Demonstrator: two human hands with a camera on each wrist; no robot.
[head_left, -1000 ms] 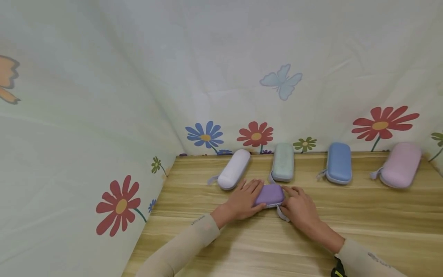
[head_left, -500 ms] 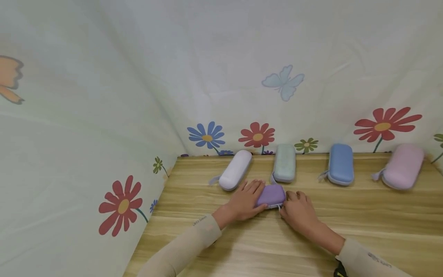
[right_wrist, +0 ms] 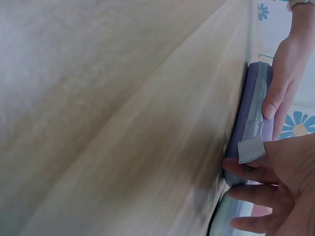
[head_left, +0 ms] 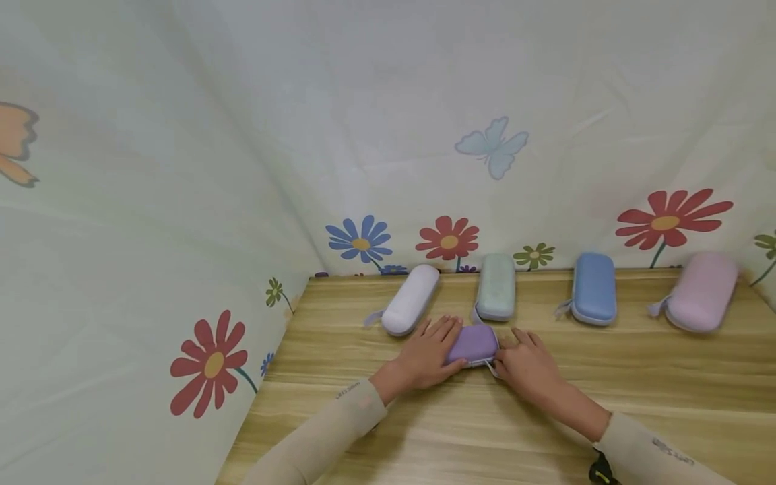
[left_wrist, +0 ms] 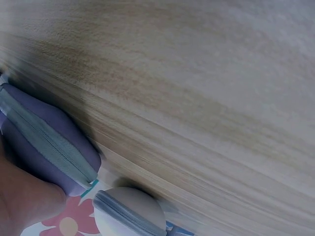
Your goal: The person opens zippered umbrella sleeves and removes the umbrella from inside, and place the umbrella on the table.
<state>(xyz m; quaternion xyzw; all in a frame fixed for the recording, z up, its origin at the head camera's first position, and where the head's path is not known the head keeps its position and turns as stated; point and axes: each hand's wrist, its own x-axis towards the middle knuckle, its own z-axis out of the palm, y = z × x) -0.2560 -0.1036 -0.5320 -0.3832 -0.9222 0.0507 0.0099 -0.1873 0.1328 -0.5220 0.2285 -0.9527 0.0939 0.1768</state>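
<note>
A purple zip-up hard case [head_left: 473, 343] lies on the wooden table in the head view. My left hand [head_left: 426, 355] holds its left end, with the fingers over the top and far side and the thumb along the near side. At the right end is my right hand [head_left: 529, 364], pinching the grey zipper pull tab [right_wrist: 251, 149] between thumb and index finger. The other right-hand fingers reach past the case's end in the right wrist view. A grey zipper band [left_wrist: 47, 135] runs along the case's side and looks closed where it shows.
Behind the purple case stands a row of similar cases: white [head_left: 411, 301], pale green [head_left: 497, 286], blue [head_left: 594, 288] and pink [head_left: 703, 292]. The white and green ones are close to my hands. A flower-printed cloth [head_left: 388, 162] rises behind the table [head_left: 606, 377].
My right hand has shifted slightly at the case's right end and pinches the pull tab, which hung loose below the fingers a second ago. The left hand and the case stay about in place.
</note>
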